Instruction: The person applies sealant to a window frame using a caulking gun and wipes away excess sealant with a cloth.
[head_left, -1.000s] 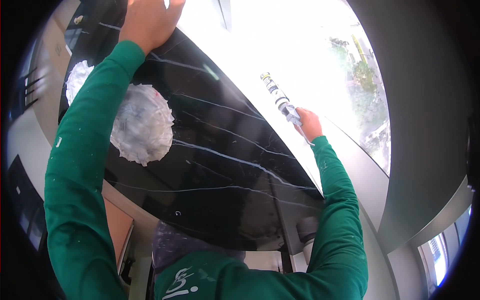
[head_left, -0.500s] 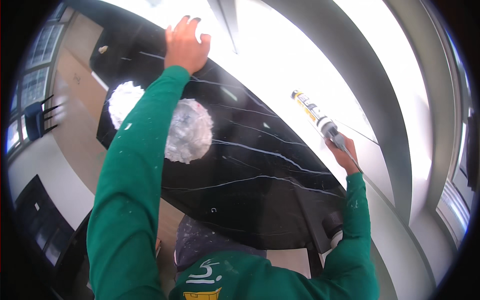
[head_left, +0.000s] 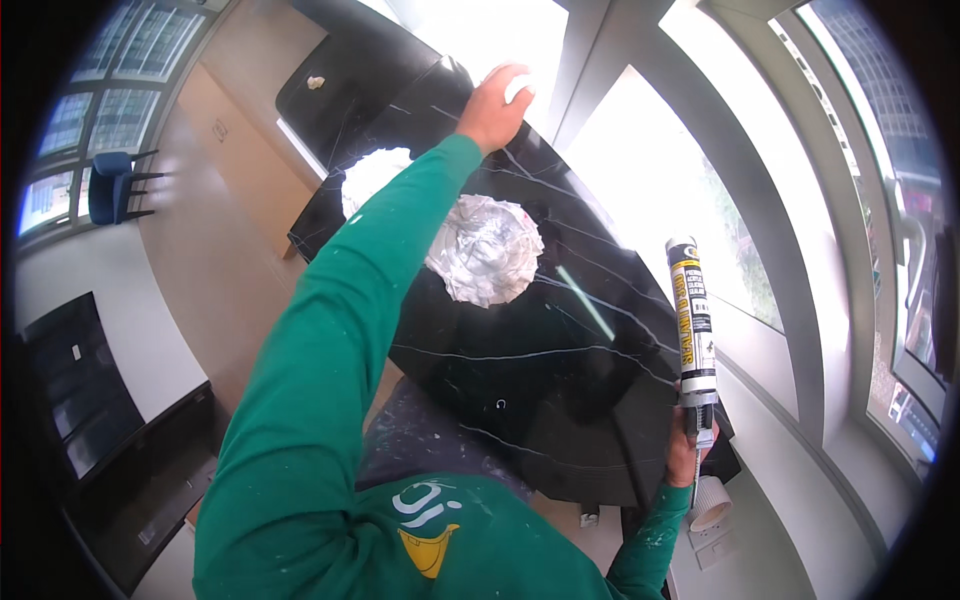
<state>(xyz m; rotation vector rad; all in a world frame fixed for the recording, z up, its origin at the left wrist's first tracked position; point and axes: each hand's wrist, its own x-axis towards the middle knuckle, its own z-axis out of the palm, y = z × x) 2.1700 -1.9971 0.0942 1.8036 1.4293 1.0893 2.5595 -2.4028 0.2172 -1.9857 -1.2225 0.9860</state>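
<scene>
My right hand (head_left: pixel 682 452) grips a caulking gun (head_left: pixel 702 425) at the right. In it sits a black, white and yellow sealant cartridge (head_left: pixel 692 315), pointing up and away from me beside the window. Reaching far forward, my left hand (head_left: pixel 492 110) is at the far edge of the black, white-veined table (head_left: pixel 520 375). Its fingers curl round a small white thing (head_left: pixel 518 88), whose kind I cannot make out against the glare. Under my left forearm are two round, crumpled, whitish covered things, one nearer (head_left: pixel 488 250) and one farther (head_left: pixel 372 178).
Window frames (head_left: pixel 760 130) run along the right side. A white ribbed cylinder (head_left: pixel 710 502) stands near my right forearm. A small pale scrap (head_left: pixel 316 83) lies on the table's far left. Over on the left are a blue chair (head_left: pixel 112 188) and a black cabinet (head_left: pixel 80 380).
The caulking gun has swung from slanting left to nearly upright and come closer to me. My view has turned, and the spread fingers of my left hand have curled in.
</scene>
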